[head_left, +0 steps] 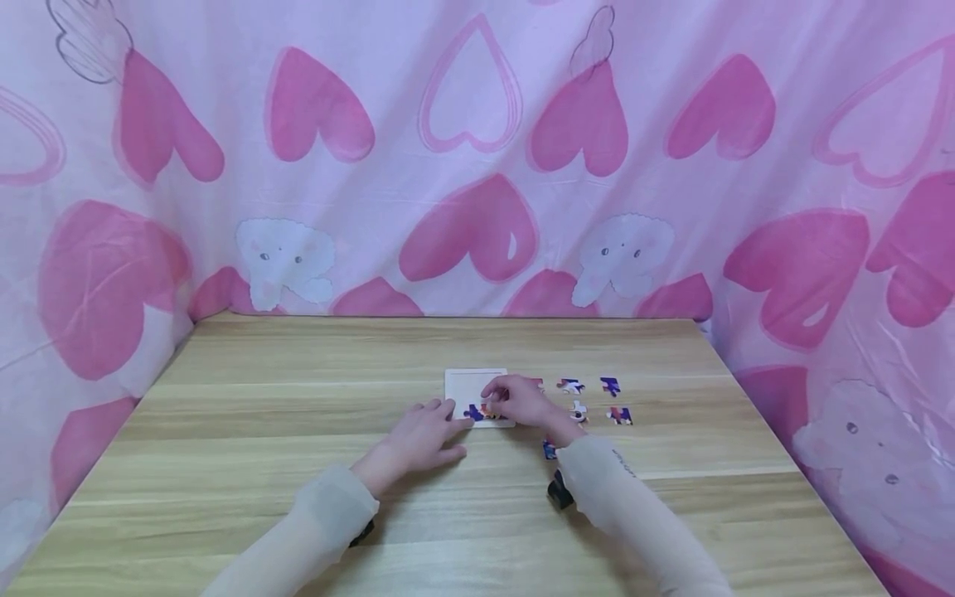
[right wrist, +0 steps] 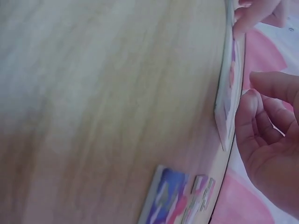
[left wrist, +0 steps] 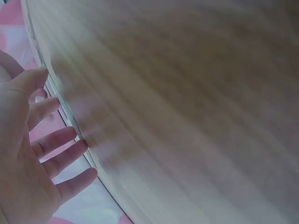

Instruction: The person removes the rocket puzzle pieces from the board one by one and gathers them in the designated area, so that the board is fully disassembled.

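Observation:
A white puzzle tray [head_left: 466,383] lies on the table, with joined colourful jigsaw pieces [head_left: 474,413] along its near edge. My left hand [head_left: 418,435] is spread at the tray's left near corner, its fingers [left wrist: 77,184] loosely extended and a fingertip touching the frame. Above the tray's right half is my right hand [head_left: 518,402], fingers bent and thumb close to the index finger. In the right wrist view, I see no piece between the thumb and index finger of this hand [right wrist: 273,135]. The hand covers part of the tray in the head view.
Right of the tray lie several loose jigsaw pieces [head_left: 610,386], some partly hidden by my right hand and sleeve. One piece [head_left: 550,449] is nearer my right wrist. A pink heart-patterned curtain [head_left: 470,232] surrounds the back and sides of the wooden table [head_left: 298,373].

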The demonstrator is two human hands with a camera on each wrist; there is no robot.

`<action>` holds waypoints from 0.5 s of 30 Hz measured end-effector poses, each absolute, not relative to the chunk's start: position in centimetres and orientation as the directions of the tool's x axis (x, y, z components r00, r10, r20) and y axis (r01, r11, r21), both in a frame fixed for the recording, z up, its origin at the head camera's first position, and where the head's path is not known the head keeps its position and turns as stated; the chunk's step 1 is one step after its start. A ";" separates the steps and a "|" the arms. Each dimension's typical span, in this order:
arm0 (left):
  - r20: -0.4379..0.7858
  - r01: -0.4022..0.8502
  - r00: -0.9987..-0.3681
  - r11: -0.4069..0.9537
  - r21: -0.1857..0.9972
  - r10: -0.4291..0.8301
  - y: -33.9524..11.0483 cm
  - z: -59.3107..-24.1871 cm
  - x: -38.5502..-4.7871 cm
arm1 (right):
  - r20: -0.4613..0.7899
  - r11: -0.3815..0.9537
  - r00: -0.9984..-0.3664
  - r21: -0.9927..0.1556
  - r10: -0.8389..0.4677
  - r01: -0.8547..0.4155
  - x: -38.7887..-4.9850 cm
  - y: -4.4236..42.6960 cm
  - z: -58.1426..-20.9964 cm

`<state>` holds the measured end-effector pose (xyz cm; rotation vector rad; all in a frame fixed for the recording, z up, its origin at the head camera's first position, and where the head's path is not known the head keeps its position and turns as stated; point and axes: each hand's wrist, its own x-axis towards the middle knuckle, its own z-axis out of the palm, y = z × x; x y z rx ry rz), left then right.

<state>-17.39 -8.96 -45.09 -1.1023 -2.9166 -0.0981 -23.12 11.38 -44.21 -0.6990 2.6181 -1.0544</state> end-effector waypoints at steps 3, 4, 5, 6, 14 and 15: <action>0.041 0.660 -0.752 0.750 0.055 0.658 -9.0 -45.1 -17.4 | -0.051 0.647 -0.850 -0.673 -0.525 -0.359 -23.2 11.1 -44.3; 0.040 0.660 -0.752 0.750 0.055 0.658 -9.0 -45.1 -17.4 | -0.063 0.651 -0.849 -0.673 -0.524 -0.352 -23.2 11.1 -44.4; 0.042 0.660 -0.751 0.749 0.057 0.658 -9.0 -45.2 -17.4 | -0.071 0.655 -0.848 -0.670 -0.525 -0.349 -23.2 11.0 -44.4; 0.044 0.660 -0.751 0.749 0.057 0.659 -9.0 -45.2 -17.4 | -0.078 0.660 -0.850 -0.668 -0.522 -0.344 -23.2 11.0 -44.5; 0.082 0.663 -0.749 0.746 0.071 0.658 -9.0 -45.2 -17.5 | -0.079 0.681 -0.855 -0.643 -0.512 -0.349 -23.4 10.8 -44.9; 0.084 0.659 -0.752 0.748 0.077 0.654 -9.0 -45.2 -17.5 | -0.082 0.684 -0.857 -0.643 -0.508 -0.344 -23.5 10.8 -44.9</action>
